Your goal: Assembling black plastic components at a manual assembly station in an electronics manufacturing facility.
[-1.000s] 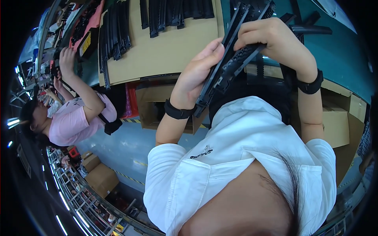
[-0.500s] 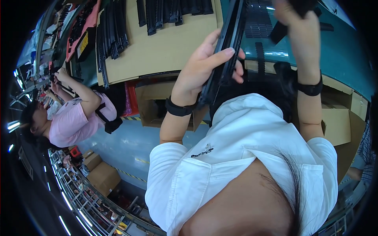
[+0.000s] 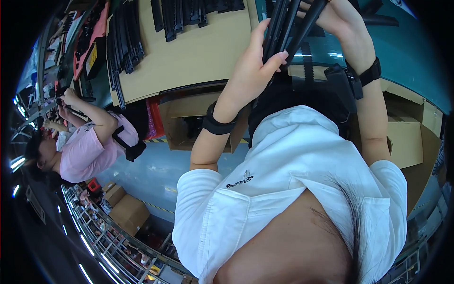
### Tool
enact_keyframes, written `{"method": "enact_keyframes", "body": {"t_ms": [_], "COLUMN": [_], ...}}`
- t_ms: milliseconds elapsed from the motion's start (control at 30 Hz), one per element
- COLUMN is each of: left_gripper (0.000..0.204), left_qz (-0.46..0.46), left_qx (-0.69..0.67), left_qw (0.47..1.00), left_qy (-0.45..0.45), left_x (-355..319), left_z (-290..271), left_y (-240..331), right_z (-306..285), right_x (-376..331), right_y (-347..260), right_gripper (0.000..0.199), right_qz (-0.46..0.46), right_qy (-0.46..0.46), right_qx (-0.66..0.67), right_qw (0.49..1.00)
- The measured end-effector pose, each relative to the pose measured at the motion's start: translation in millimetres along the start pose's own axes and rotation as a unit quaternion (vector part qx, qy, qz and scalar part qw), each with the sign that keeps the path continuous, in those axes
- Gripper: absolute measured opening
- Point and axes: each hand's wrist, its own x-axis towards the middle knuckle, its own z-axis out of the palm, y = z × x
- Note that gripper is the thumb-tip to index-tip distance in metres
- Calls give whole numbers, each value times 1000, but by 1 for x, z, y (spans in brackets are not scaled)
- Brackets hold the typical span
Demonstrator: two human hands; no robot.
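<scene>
I hold a bundle of long, thin black strips (image 3: 283, 29) upright in front of me, above the table edge. My left hand (image 3: 248, 75) presses against the bundle's left side, fingers stretched along it and the thumb hooked around the front. My right hand (image 3: 341, 21) grips the same strips higher up at the right, partly cut off by the top edge. Both wrists wear black bands. My white shirt (image 3: 293, 180) fills the lower middle of the picture.
A tan cardboard sheet (image 3: 203, 57) on the teal table (image 3: 406, 52) carries several more black strips (image 3: 125, 33). Open cardboard boxes (image 3: 189, 125) stand under the table. At the left a person in a pink shirt (image 3: 87, 154) works at the same table.
Both hands have carried the black strips upward and away from my chest, and the bundle now stands more upright. My right hand has climbed to the top edge.
</scene>
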Motion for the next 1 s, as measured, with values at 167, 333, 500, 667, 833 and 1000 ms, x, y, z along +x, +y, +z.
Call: {"method": "enact_keyframes", "body": {"t_ms": [167,333,500,667,833,1000], "left_gripper": [73,76,80,73,54,45], "left_qz": [65,-2,-4,19,-173,-16], "left_qx": [88,-71,-45,27,-200,-151], "left_qw": [994,997,999,999,964,988], "left_qy": [24,-10,-28,-28,-27,40], "left_x": [1,1,7,12,23,33], "left_z": [-3,6,19,25,28,41], "left_y": [-6,11,4,18,36,5], "right_z": [-10,-9,-6,1,10,3], "right_x": [5,21,26,10,-38,-26], "right_y": [-3,0,15,25,40,68], "right_gripper": [28,30,31,29,27,24], "right_qz": [96,83,43,2,-51,-208], "right_qy": [-52,-51,-20,-36,-79,-298], "right_qx": [16,64,65,10,-114,105], "right_qw": [994,993,997,999,989,926]}}
